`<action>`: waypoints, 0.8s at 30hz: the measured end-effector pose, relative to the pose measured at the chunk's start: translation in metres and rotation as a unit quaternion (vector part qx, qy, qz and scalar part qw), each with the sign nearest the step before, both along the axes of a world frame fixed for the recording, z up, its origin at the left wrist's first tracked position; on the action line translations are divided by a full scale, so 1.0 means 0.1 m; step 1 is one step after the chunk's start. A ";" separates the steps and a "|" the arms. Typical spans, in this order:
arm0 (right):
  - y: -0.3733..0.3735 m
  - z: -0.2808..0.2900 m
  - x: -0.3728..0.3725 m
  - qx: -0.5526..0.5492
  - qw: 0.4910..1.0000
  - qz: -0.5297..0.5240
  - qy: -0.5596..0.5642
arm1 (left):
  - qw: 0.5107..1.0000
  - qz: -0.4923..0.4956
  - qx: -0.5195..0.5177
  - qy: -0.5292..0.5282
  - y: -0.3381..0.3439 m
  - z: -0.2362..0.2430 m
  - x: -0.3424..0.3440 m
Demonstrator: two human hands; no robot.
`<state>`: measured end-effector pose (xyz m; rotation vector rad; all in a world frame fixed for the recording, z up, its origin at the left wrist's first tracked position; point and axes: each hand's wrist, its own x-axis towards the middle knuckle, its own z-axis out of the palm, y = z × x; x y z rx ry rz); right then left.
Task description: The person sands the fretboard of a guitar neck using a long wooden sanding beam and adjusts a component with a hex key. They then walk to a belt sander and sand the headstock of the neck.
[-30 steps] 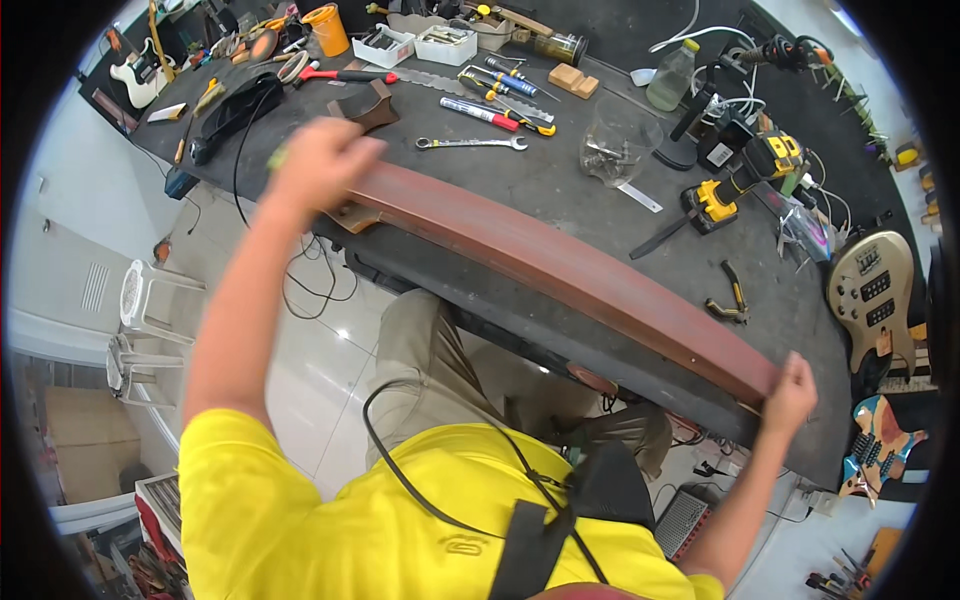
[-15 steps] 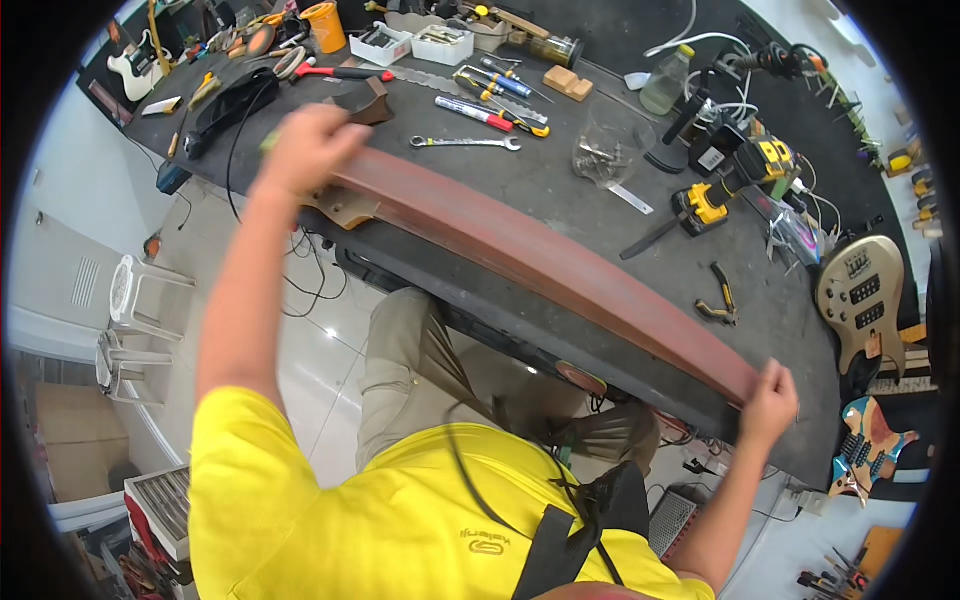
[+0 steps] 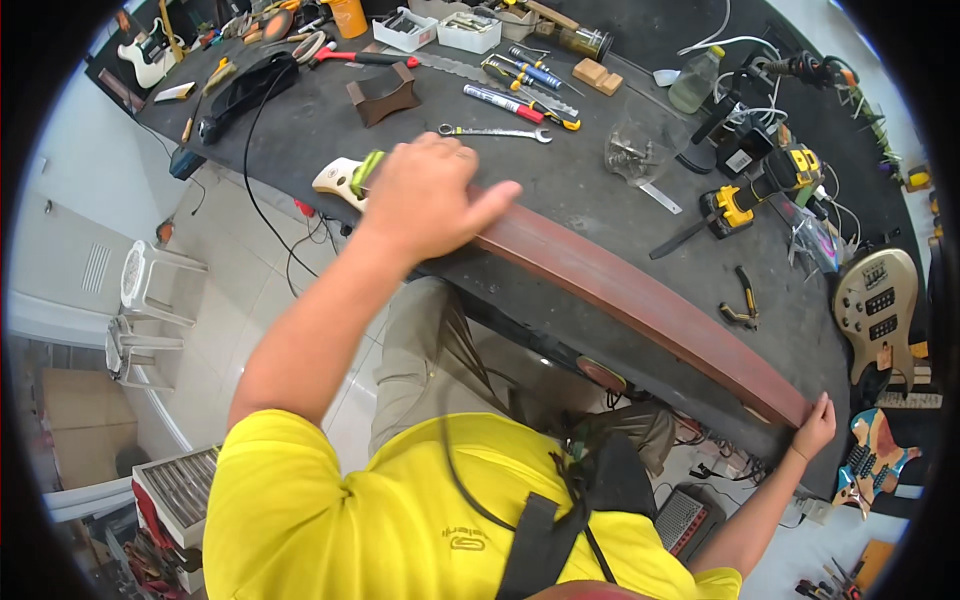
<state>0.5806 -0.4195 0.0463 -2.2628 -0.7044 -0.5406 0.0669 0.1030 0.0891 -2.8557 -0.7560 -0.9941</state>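
A long reddish-brown beam [image 3: 630,285] lies slantwise along the front of the workbench. My left hand [image 3: 425,190] grips its left end from above, thumb stretched along the top. At the other end my right hand [image 3: 815,425] closes on the beam's tip, its fingers partly hidden. Beyond my left hand shows a pale guitar headstock [image 3: 340,178] with a green piece [image 3: 367,173] across it. The beam hides what lies beneath it. Nearest the left hand on the bench are a wrench [image 3: 495,133] and a brown curved wooden block [image 3: 385,95].
Markers and screwdrivers [image 3: 530,75], a clear plastic container [image 3: 635,150], a yellow cordless drill [image 3: 735,205] and pliers [image 3: 742,300] lie on the dark workbench [image 3: 570,160]. Guitar bodies [image 3: 875,305] hang at the right. A black cable [image 3: 247,165] drapes over the bench edge at left.
The beam has slid to the right with both hands on it. My left hand has moved right and nearer, uncovering the headstock and the curved block. The whole view has shifted slightly.
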 end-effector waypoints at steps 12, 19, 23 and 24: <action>-0.05 -0.02 -0.08 0.030 0.999 0.025 -0.008 | 0.999 0.022 0.021 -0.033 0.02 -0.03 -0.21; 0.02 -0.07 -0.25 0.023 0.999 0.002 0.028 | 0.996 0.052 -0.011 -0.070 0.27 0.01 -0.35; -0.10 -0.06 0.01 0.021 0.998 0.044 0.040 | 0.999 0.042 -0.003 -0.010 -0.02 0.01 -0.21; 0.14 -0.05 -0.22 0.047 0.997 0.060 0.009 | 0.998 0.058 -0.008 -0.035 0.27 -0.02 -0.49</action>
